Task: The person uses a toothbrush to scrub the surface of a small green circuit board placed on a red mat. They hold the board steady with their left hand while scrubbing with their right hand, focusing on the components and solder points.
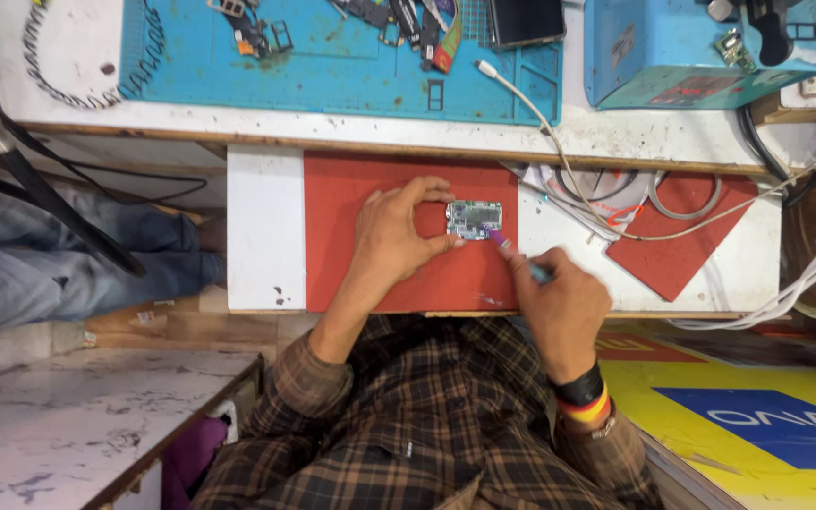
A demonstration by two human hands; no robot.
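Small rectangular circuit board (473, 218) pinched in left hand (391, 236) grip.

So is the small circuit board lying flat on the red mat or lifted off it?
Flat, as far as shows: the circuit board lies face up on the red mat, left hand pinching its edge, tool tip at its corner.

The right hand (564, 307) hides most of the tool (507, 247); parts on the circuit board (473, 219) are too small to tell.

Left hand (391, 236) curled in a pinching grip, right hand (559, 300) fisted — forearms angled inward
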